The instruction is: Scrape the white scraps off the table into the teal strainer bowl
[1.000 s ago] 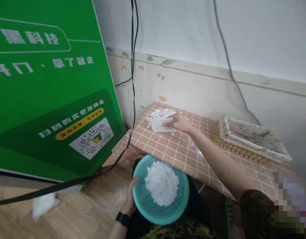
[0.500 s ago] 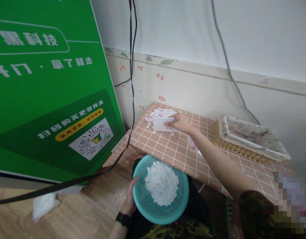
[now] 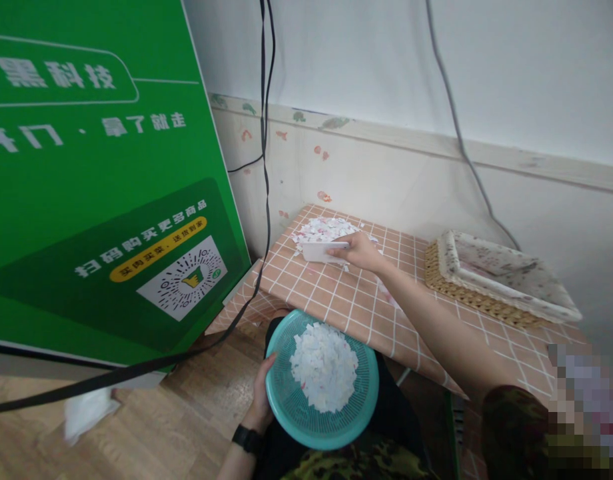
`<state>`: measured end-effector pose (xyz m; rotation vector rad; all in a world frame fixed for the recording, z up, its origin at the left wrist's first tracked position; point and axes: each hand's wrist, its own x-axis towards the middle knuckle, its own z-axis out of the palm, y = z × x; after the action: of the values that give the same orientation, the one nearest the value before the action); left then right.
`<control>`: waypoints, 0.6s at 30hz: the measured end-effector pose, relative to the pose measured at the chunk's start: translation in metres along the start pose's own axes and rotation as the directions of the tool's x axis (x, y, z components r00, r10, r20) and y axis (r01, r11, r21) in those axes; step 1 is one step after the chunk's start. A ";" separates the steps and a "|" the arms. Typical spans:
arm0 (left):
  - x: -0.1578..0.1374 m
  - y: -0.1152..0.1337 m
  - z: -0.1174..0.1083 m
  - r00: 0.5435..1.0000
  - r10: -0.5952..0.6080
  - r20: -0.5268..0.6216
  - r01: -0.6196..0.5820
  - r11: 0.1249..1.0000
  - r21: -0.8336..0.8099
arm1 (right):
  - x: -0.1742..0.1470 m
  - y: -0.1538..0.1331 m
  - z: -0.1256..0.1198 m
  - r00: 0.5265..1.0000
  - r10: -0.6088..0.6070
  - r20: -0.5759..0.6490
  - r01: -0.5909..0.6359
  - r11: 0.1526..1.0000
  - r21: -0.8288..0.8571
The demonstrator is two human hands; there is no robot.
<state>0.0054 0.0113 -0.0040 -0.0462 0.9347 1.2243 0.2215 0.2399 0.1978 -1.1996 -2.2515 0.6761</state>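
Note:
My right hand (image 3: 359, 250) is closed on the edge of a flat white rectangular piece (image 3: 319, 252), which looks like a card or scraper. It stands tilted on the table at the near side of a pile of torn paper scraps (image 3: 326, 228) and hides part of them. With its thumb on the rim, my left hand (image 3: 263, 387) grips the left side of a teal plastic basket (image 3: 281, 420). The basket rests on my lap, just below the table edge. A heap of white paper bits (image 3: 324, 367) lies inside it.
A checked brown cloth covers the table (image 3: 331, 300). On its right stands a wicker basket (image 3: 486, 293) with a patterned lining. A green cabinet (image 3: 111, 167) rises at the left, and a black cable (image 3: 264, 180) hangs before it. White plastic (image 3: 89, 413) lies on the floor.
The white piece in my right hand has tipped flatter, shifting slightly left and down with the hand. My left hand and the teal basket have stayed in place.

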 end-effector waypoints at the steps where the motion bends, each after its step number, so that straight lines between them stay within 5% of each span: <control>1: 0.000 0.000 0.000 1.000 -0.008 0.004 0.008 1.000 -0.001 | -0.003 0.002 0.001 1.000 -0.003 0.012 0.002 0.999 0.032; 6: -0.002 0.001 0.002 1.000 -0.010 0.004 0.010 1.000 0.004 | -0.022 0.014 -0.001 0.998 0.032 0.052 -0.039 0.989 0.141; 10: -0.002 0.001 0.003 1.000 -0.008 0.016 0.008 1.000 0.004 | -0.040 0.015 0.000 0.998 0.058 -0.029 -0.051 0.977 0.207; 18: -0.002 0.001 0.002 1.000 -0.011 -0.021 0.011 1.000 0.016 | -0.076 0.009 -0.003 0.996 0.060 -0.060 -0.053 0.992 0.118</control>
<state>0.0060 0.0107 -0.0009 -0.0513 0.9613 1.2078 0.2659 0.1796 0.1796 -1.2144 -2.1034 0.7691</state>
